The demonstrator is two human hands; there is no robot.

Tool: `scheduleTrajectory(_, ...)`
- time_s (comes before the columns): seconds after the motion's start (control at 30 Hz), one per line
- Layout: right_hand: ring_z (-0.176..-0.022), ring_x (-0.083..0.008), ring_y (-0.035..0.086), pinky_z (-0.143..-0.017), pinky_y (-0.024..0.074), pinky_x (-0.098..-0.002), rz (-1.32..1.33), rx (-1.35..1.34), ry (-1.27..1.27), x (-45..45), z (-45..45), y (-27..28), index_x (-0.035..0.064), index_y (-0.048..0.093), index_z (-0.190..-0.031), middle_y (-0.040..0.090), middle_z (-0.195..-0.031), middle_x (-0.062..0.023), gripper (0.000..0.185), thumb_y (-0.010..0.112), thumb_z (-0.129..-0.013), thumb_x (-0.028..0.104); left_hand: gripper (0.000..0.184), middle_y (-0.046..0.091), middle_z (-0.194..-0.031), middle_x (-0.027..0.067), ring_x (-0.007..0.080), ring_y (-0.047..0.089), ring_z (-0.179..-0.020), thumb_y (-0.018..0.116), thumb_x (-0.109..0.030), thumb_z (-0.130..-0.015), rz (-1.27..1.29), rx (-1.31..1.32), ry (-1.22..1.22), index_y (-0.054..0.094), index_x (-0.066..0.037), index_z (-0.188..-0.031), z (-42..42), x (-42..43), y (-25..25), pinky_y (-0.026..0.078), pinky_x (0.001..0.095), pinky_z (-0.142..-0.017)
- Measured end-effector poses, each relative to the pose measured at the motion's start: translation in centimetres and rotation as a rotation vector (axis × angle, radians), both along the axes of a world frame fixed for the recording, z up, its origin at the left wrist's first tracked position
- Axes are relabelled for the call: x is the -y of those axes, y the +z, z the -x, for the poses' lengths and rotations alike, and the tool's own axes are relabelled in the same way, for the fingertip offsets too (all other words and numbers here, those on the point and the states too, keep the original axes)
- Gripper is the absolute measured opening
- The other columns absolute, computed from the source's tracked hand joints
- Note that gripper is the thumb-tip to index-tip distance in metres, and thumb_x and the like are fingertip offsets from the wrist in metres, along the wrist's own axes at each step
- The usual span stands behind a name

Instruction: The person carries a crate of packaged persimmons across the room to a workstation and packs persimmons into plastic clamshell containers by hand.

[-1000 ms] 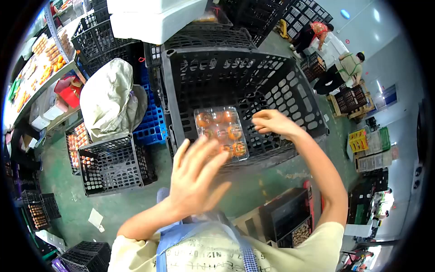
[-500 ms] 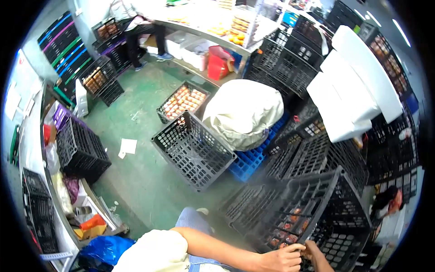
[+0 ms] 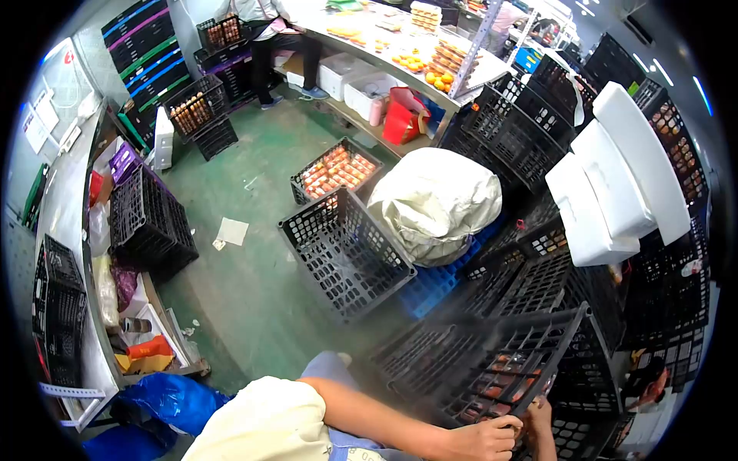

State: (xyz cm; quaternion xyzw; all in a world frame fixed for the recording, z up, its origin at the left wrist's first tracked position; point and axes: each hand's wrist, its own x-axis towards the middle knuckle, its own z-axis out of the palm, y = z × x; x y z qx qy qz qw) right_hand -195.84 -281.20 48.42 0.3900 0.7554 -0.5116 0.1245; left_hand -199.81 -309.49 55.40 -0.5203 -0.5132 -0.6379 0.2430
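Note:
At the bottom right, my left hand (image 3: 486, 439) is closed beside the rim of a large black crate (image 3: 580, 326). Just right of it, my right hand (image 3: 538, 417) shows only partly, near the same rim, its fingers mostly hidden. What either hand holds is hard to make out. Through the crate's slatted side, red-orange produce (image 3: 503, 376) in clear packaging is visible. An empty black crate (image 3: 346, 257) stands on the floor to the left, in front of a crate of packed produce (image 3: 338, 170).
A white sack (image 3: 434, 203) lies on a blue pallet (image 3: 430, 290). White foam boxes (image 3: 607, 177) rest on stacked crates at right. A worktable (image 3: 369, 38) holds produce, with a person (image 3: 269, 46) at its far end. Blue bags (image 3: 173, 403) lie lower left.
The view has swung left from the large crate to the wider room. My hands, first apart over the packed produce, have come together at the crate's rim. The last half second shows little hand movement.

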Motion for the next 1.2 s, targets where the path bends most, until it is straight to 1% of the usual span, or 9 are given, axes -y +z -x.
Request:
scheduleTrajectory(0.07,-0.057,-0.0136,0.056,-0.051,0.0461,-0.0248,-0.07,-0.099,0.141,0.7,0.0,3.5,0.0007,0.053,-0.085,0.058,-0.071,-0.0051,0.022,0.064,-0.068,0.009,0.02,0.048,-0.059,0.0063,0.0224,0.05,-0.061,0.056,-0.015,-0.071,0.016,0.004,0.018,0.047,-0.009,-0.054,-1.0,0.0,0.0,0.04,0.0402,-0.08)
scheduleTrajectory(0.2,-0.06,-0.0116,0.054,-0.054,0.0442,-0.025,-0.257,-0.153,0.116,0.2,-2.6,6.9,0.0006,0.052,-0.083,0.056,-0.071,-0.0038,0.022,0.064,-0.065,0.005,0.029,0.055,-0.061,0.0034,0.0202,0.054,-0.061,0.05,-0.021,-0.081,0.054,0.005,0.064,0.052,-0.01,-0.055,-1.3,0.2,0.6,0.044,0.0367,-0.071)
scheduleTrajectory(0.3,-0.061,-0.0112,0.053,-0.056,0.044,-0.0258,-0.276,-0.277,0.114,-1.5,-5.6,9.8,0.002,0.052,-0.08,0.054,-0.07,-0.0021,0.017,0.061,-0.066,0.005,0.016,0.049,-0.06,0.0109,0.027,0.051,-0.064,0.058,-0.008,-0.069,0.099,0.167,-0.024,0.051,0.0,-0.057,-2.7,-1.9,-1.5,0.038,0.041,-0.087)
scheduleTrajectory(0.4,-0.077,-0.0139,0.055,-0.066,0.0467,-0.026,-0.391,-0.375,0.282,-3.3,-8.8,13.5,0.0002,0.059,-0.091,0.059,-0.087,-0.0054,0.016,0.055,-0.082,0.013,0.017,0.047,-0.06,0.009,0.0259,0.051,-0.065,0.057,-0.009,-0.073,0.157,0.133,0.016,0.05,-0.003,-0.059,-2.7,-1.6,-1.6,0.04,0.041,-0.087)
scheduleTrajectory(0.63,-0.078,-0.0179,0.054,-0.066,0.0458,-0.0277,-0.165,-0.75,-0.199,-2.6,-15.5,19.1,0.0017,0.059,-0.091,0.057,-0.088,-0.0075,0.022,0.059,-0.072,0.012,0.015,0.052,-0.062,0.0092,0.0256,0.053,-0.068,0.059,-0.011,-0.072,0.266,0.066,0.066,0.054,-0.003,-0.06,-2.8,-0.8,-1.8,0.039,0.0403,-0.089)
scheduleTrajectory(0.73,-0.079,-0.0177,0.054,-0.066,0.0458,-0.0276,-0.185,-0.853,-0.179,-0.8,-17.3,19.8,0.0012,0.058,-0.093,0.057,-0.088,-0.0076,0.024,0.059,-0.072,0.012,0.021,0.058,-0.082,0.0103,0.0256,0.054,-0.084,0.065,-0.019,-0.069,0.42,0.064,-0.129,0.061,-0.004,-0.084,-2.6,1.0,0.3,0.036,0.0396,-0.092)
scheduleTrajectory(0.83,-0.079,-0.0175,0.054,-0.066,0.0459,-0.0275,-0.166,-0.918,-0.138,1.8,-18.8,19.2,0.0007,0.057,-0.095,0.056,-0.089,-0.0078,0.026,0.058,-0.071,0.011,0.058,0.048,-0.112,0.0165,0.0276,0.049,-0.101,0.068,-0.026,-0.07,0.301,0.294,-0.163,0.045,-0.003,-0.118,-5.8,1.4,2.4,0.037,0.0368,-0.091)
scheduleTrajectory(1.07,-0.08,-0.0169,0.054,-0.067,0.0461,-0.0273,-0.061,-0.94,-0.021,8.1,-19.4,15.4,-0.0004,0.054,-0.1,0.056,-0.091,-0.0082,0.032,0.057,-0.071,0.01,0.093,0.04,-0.124,0.0163,0.0229,0.042,-0.114,0.069,-0.033,-0.075,0.231,1.053,-0.844,0.004,-0.006,-0.137,-13.5,1.7,4.8,0.036,0.035,-0.096)
scheduleTrajectory(1.2,-0.08,-0.0166,0.055,-0.067,0.0461,-0.0272,-0.023,-0.942,0.01,10.3,-18.5,14.3,-0.0011,0.052,-0.103,0.056,-0.092,-0.0084,0.035,0.057,-0.07,0.01,0.07,0.049,-0.116,0.0091,0.0145,0.048,-0.105,0.074,-0.021,-0.072,0.062,1.214,-0.735,0.032,-0.001,-0.125,-14.2,1.6,2.6,0.039,0.0301,-0.092)
